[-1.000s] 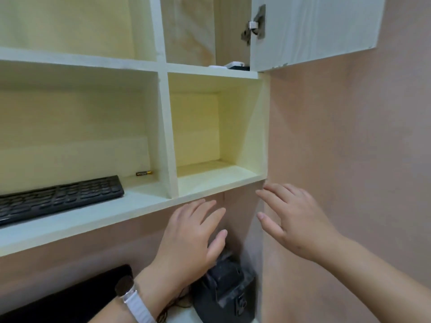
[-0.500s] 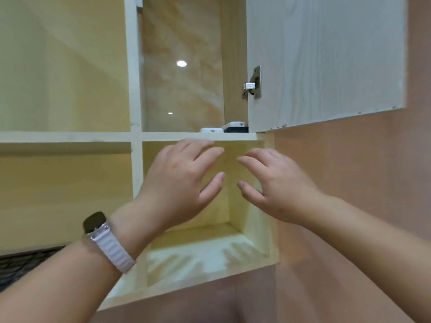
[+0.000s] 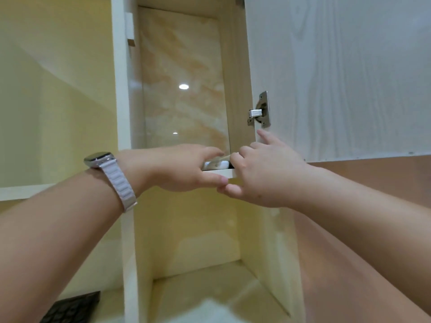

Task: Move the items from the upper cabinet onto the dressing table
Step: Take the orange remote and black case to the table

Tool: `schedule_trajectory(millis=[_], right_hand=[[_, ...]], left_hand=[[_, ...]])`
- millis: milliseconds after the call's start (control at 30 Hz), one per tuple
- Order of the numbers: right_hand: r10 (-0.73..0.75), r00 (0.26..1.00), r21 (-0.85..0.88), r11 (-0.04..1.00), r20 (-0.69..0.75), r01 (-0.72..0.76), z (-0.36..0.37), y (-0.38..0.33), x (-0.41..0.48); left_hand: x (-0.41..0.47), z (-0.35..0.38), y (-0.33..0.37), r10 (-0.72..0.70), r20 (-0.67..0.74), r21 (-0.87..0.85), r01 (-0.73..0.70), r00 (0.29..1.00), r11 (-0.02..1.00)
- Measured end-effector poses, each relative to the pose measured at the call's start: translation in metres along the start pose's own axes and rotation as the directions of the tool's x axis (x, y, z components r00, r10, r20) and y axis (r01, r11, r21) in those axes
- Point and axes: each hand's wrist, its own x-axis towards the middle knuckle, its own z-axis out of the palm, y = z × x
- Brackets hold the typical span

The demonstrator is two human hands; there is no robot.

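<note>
Both of my hands reach onto the floor of the upper cabinet [image 3: 186, 89], whose door [image 3: 338, 78] stands open to the right. A small white flat item [image 3: 217, 164] lies at the shelf's front edge [image 3: 225, 173], seen between my hands. My left hand [image 3: 184, 169], with a watch on the wrist, curls its fingers over the item from the left. My right hand [image 3: 263, 173] closes on it from the right, thumb under the shelf edge and index finger raised. Whatever else lies on the shelf is hidden behind my hands. The dressing table is out of view.
Below the cabinet is an open cream cubby [image 3: 205, 264]. A black keyboard [image 3: 72, 307] lies on the shelf at the lower left. A metal hinge [image 3: 260, 110] sits on the door just above my right hand. Pink wall [image 3: 373, 187] fills the right side.
Both hands rose from below the lower shelf up to the upper cabinet floor and closed around the white item; the view tilted upward.
</note>
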Motion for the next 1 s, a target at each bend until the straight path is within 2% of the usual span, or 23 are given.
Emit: schedule_trajectory(millis=[100,200,367,467,667,800,1000], right_hand=[[0.001,1.0,0.0,1.0,-0.004,-0.001,0.003,-0.002,0.002],[0.022,1.0,0.077,0.997,-0.018,-0.021,0.006,-0.007,0.002],[0.066,0.998,0.233,0.971,-0.021,-0.059,0.008,-0.012,0.002],[0.078,0.994,0.281,0.958,-0.075,-0.054,0.009,-0.015,0.002],[0.078,0.993,0.55,0.835,-0.089,-0.016,0.006,-0.015,0.0],[0.052,0.994,0.589,0.808,-0.094,0.014,0.005,-0.015,0.002],[0.098,0.983,0.612,0.79,-0.157,0.019,0.009,-0.012,-0.005]], left_hand=[[0.005,0.003,-0.005,-0.009,0.049,-0.034,0.011,0.999,0.999],[0.005,0.005,-0.008,-0.017,0.05,-0.075,0.021,0.999,0.997],[0.001,0.006,-0.011,-0.036,-0.015,-0.069,0.035,0.999,0.997],[-0.002,0.007,-0.014,-0.022,-0.066,-0.074,0.017,0.998,0.997],[-0.005,0.003,-0.013,-0.055,-0.157,-0.033,0.051,0.986,0.998],[-0.009,0.003,-0.009,-0.068,-0.144,0.006,0.07,0.987,0.998],[-0.011,0.004,-0.006,-0.098,-0.126,-0.007,0.098,0.987,0.995]])
